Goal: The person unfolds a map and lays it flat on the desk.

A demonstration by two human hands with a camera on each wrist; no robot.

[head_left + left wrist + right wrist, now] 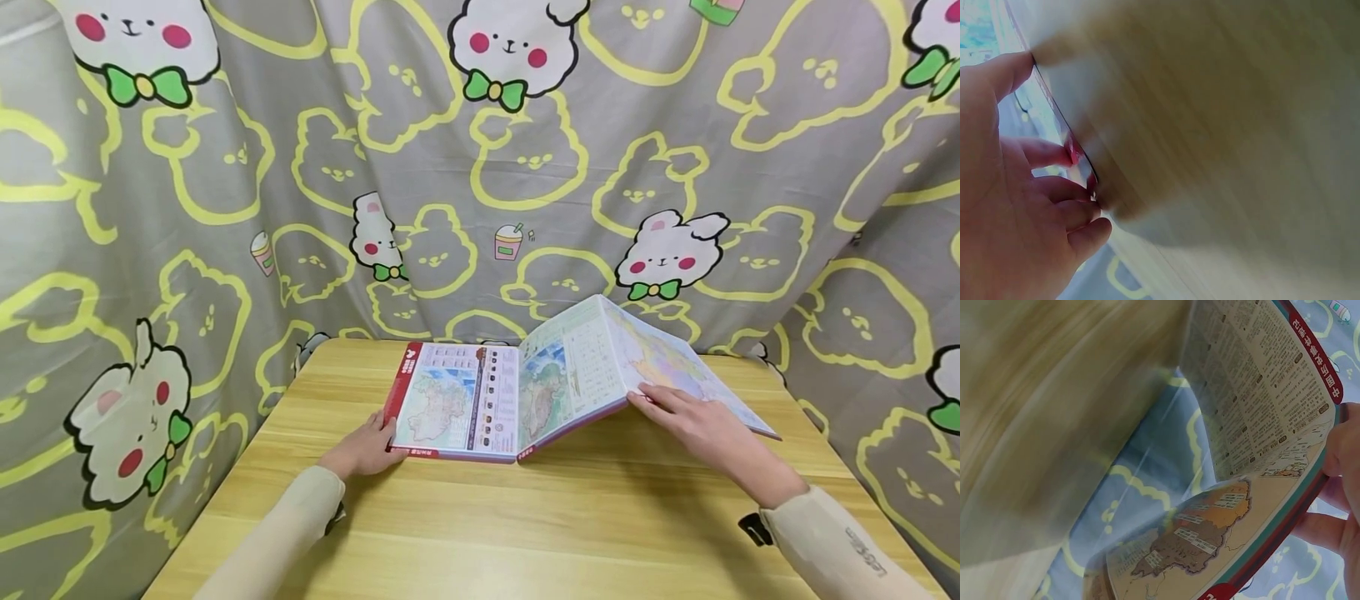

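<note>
A partly unfolded paper map with a red left border lies on the wooden table. Its left panel is flat, while the panels to the right rise to a peaked crease. My left hand holds the near left corner; in the left wrist view its thumb and fingertips touch the edge. At the raised crease, my right hand grips the near edge, fingers over the top. The right wrist view shows the map's underside, printed with dense text and a brown and orange regional map. Part of the right hand is cut off there.
The wooden table extends toward me in front of the map. A grey curtain with yellow outlines and white cartoon animals hangs behind the table and along both sides.
</note>
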